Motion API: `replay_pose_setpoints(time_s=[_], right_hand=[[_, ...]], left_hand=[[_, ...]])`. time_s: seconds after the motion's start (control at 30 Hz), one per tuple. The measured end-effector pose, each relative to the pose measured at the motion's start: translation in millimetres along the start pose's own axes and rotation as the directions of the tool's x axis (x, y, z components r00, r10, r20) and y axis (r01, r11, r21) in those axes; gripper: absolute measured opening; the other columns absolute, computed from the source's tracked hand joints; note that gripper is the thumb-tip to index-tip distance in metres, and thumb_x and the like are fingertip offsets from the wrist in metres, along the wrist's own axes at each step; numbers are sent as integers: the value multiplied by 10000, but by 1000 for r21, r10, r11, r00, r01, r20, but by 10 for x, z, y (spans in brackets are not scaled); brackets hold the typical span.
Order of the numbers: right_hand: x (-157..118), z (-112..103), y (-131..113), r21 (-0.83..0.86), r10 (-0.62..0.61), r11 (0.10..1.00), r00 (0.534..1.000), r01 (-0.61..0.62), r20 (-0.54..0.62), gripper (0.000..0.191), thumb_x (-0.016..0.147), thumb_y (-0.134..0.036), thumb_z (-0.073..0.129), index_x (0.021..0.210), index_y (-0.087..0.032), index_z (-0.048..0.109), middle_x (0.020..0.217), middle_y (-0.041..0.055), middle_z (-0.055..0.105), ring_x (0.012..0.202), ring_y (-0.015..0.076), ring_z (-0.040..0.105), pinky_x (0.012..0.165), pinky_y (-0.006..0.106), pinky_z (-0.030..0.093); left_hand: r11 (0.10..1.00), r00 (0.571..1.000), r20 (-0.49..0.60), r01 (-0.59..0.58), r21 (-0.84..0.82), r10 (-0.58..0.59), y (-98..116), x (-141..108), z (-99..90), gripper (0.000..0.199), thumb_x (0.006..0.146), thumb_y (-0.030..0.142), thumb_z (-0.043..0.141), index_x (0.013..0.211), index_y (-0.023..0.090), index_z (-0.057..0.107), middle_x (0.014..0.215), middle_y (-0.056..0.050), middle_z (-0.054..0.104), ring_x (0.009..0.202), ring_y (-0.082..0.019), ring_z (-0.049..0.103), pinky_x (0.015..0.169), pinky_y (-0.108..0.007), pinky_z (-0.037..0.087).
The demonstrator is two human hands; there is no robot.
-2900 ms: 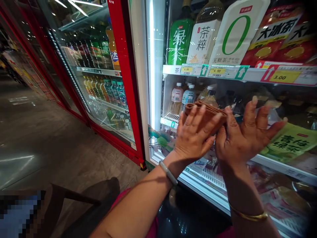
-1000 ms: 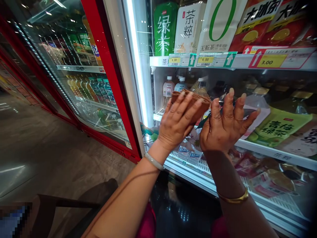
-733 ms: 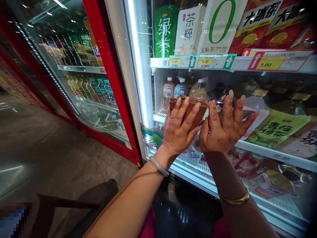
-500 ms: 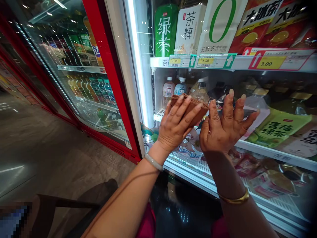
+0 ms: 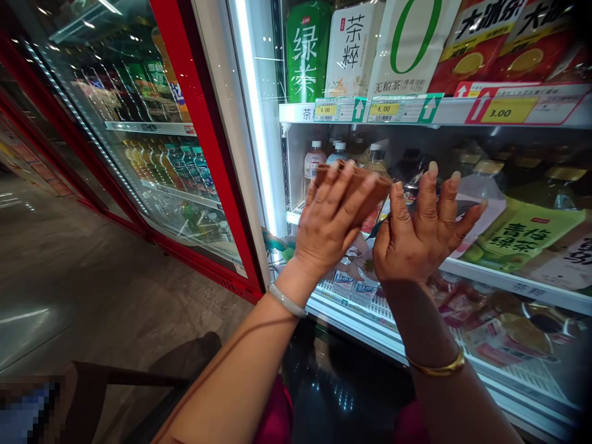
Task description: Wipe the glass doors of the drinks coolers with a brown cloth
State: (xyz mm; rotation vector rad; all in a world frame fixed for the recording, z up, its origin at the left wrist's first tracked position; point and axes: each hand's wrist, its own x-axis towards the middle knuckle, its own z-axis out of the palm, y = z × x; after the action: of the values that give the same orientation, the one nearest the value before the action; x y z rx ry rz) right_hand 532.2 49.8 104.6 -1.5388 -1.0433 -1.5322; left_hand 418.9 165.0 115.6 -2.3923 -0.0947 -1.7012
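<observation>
1. Poking in along the bottom edge: magenta clothing (image 5: 274, 412), mostly cut off, plus two bare forearms (image 5: 245, 364), a pale bangle (image 5: 287, 301) on the left one and a gold bangle (image 5: 438, 368) on the right. The bottom-left corner is a pixelated patch (image 5: 25, 407), so can't make that out.
2. Left hand (image 5: 328, 225) has hold of a folded brown cloth (image 5: 378, 185), fingers nearly straight over it, right up at the cooler's glass (image 5: 407, 145). Palm and a good chunk of the cloth are hidden.
3. Right hand (image 5: 411, 228) is just beside the cloth, fingers spread wide, palm toward the glass, holding nothing that shows.
4. Middle shelf, behind the glass: a light green label (image 5: 531, 234) reads 青梅绿茶. The pink-label bottle (image 5: 315, 161) is too tiny to read.
5. Top shelf, tops cropped: green bottle (image 5: 308, 55) with 绿 (character below looks doubled), white 茶粹 bottle (image 5: 354, 49), big white "0" bottle (image 5: 411, 49) marked 无糖茶, red 大冰茶 bottles (image 5: 472, 52). Price tags (image 5: 511, 112): 4.00, 4.00, 3.00.
6. Far left, red-framed cooler (image 5: 203, 148): an orange bottle (image 5: 169, 74) shows 达, partly behind the frame.
</observation>
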Motion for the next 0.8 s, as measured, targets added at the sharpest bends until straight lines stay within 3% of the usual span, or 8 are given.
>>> replay_pose_setpoints(time_s=[0.1, 0.17, 0.33, 0.4, 0.5, 0.63, 0.7, 0.8], right_hand=[[0, -25, 3, 25, -4, 1000, 1000, 4, 28, 547, 975, -233, 490, 1521, -277, 491, 1610, 126, 440, 1557, 321, 310, 1263, 654, 158], [-6, -31, 11, 64, -4, 998, 999, 2, 41, 565, 968, -244, 498, 1531, -278, 476, 1620, 136, 422, 1560, 345, 294, 1246, 701, 141], [-20, 8, 30, 93, 0, 996, 1000, -1, 4, 544, 974, -270, 512, 1516, -307, 498, 1615, 112, 435, 1550, 348, 315, 1256, 685, 128], [-20, 20, 29, 90, 3, 996, 1000, -1, -16, 512, 983, -267, 503, 1493, -305, 525, 1608, 105, 449, 1547, 342, 325, 1255, 678, 130], [-16, 5, 20, 38, 8, 999, 1000, -9, 28, 529, 980, -251, 477, 1506, -296, 506, 1619, 98, 432, 1556, 323, 312, 1245, 683, 158], [-19, -34, 6, -20, 17, 1000, 998, -16, 63, 566, 946, -272, 511, 1511, -291, 502, 1623, 90, 428, 1550, 323, 326, 1244, 680, 177], [-22, -41, 3, -21, 17, 1000, 997, -16, 71, 560, 947, -280, 520, 1507, -292, 507, 1623, 89, 430, 1548, 319, 331, 1248, 671, 175], [-22, -29, -2, -17, -3, 1000, 999, 4, 46, 556, 956, -275, 531, 1510, -287, 500, 1623, 90, 429, 1559, 295, 313, 1269, 629, 166]], left_hand=[[983, 973, -136, 184, -25, -185, -150, 145, -43, 710, 1021, 363, 481, 1651, 287, 161, 1746, -64, 149, 1626, -289, 86, 1322, -566, 152], [974, 961, -159, 224, -37, -227, -114, 125, -22, 744, 1013, 391, 500, 1655, 274, 141, 1747, -82, 131, 1627, -297, 73, 1318, -574, 155], [996, 996, -13, 88, -14, -88, 268, -207, 133, 770, 999, 354, 509, 1663, 252, 135, 1742, -90, 154, 1621, -289, 123, 1305, -542, 236], [1000, 1000, -2, 4, 4, -4, 301, -276, 154, 765, 1006, 353, 490, 1667, 237, 122, 1738, -88, 177, 1619, -277, 138, 1309, -530, 232], [998, 998, 28, -52, 44, 51, 81, -207, 77, 747, 1009, 388, 502, 1660, 248, 163, 1728, -80, 218, 1620, -277, 135, 1314, -549, 202], [982, 974, -140, 184, 31, -178, -332, -44, -76, 719, 1003, 346, 493, 1650, 239, 197, 1731, -94, 204, 1620, -276, 133, 1319, -534, 185], [970, 953, -185, 245, -2, -241, -364, -49, -86, 724, 998, 343, 489, 1650, 233, 193, 1734, -100, 189, 1618, -279, 143, 1320, -523, 185], [977, 967, -139, 211, -25, -213, -152, -168, -5, 754, 987, 350, 500, 1654, 215, 174, 1737, -112, 168, 1620, -307, 118, 1311, -549, 201]])
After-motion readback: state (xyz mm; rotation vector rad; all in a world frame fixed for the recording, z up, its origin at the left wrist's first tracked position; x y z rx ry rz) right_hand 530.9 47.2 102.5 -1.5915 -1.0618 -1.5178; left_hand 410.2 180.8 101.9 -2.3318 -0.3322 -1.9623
